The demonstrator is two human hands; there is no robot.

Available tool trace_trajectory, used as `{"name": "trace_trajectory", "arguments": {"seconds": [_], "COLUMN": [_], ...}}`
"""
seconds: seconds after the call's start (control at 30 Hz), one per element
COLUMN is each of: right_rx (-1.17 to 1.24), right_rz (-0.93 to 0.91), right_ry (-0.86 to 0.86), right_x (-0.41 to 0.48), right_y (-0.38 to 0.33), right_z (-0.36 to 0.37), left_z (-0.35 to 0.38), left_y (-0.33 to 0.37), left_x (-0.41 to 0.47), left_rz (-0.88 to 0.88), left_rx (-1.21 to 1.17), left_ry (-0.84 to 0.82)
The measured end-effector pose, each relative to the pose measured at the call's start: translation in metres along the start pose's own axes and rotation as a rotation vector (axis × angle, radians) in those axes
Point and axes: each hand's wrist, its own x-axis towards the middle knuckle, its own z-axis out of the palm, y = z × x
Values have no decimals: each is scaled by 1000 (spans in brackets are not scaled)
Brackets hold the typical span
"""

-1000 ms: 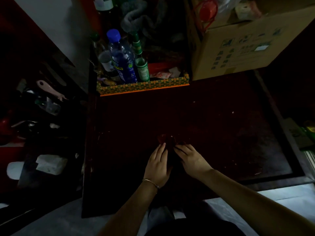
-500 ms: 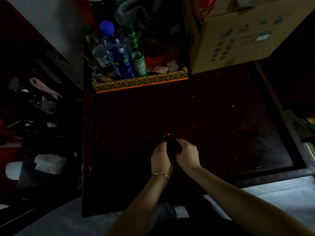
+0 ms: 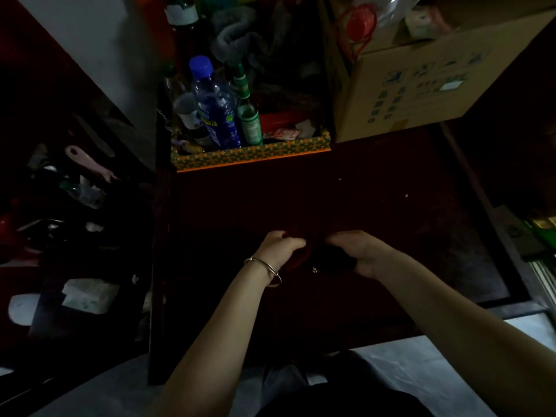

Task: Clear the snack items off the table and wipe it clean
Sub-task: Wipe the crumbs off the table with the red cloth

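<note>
The dark red-brown wooden table (image 3: 376, 224) fills the centre of the view, with a large tan cardboard box (image 3: 421, 94) at its far right and a patterned orange-and-green open tray (image 3: 249, 153) at far centre holding a blue-capped clear plastic water bottle (image 3: 215, 106) and a green glass bottle (image 3: 248, 115). At the near centre, the left hand (image 3: 278, 246) and the right hand (image 3: 358, 252) are both clenched on a dark bunched cloth with a red edge (image 3: 319, 258), which lies between them on the tabletop. Risk: a far stroke may strike the tray and topple the upright bottles. Risk: poor lighting may leave the small pale crumbs (image 3: 406, 195) at the far right unwiped. Whether the cloth is damp cannot be determined.
</note>
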Motion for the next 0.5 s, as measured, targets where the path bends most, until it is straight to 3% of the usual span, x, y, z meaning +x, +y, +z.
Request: {"name": "trace_trajectory", "arguments": {"seconds": [0.13,0.3,0.37,0.5], "right_rx": [22,-20,-91,-402], "right_rz": [67,171,131,-136], "right_ry": [-77,-64,-12,177], "right_x": [-14,-3,8,34], "right_y": [-5,12,21,38], "right_z": [-14,-11,-6,0], "left_z": [-3,13,18,24], "left_y": [9,-13,-22,-36], "left_x": [-6,3,10,21], "left_rz": [-70,-246,-284,-144], "left_rx": [-157,-198,-134,142], "left_ry": [-132,-97,-50,43]}}
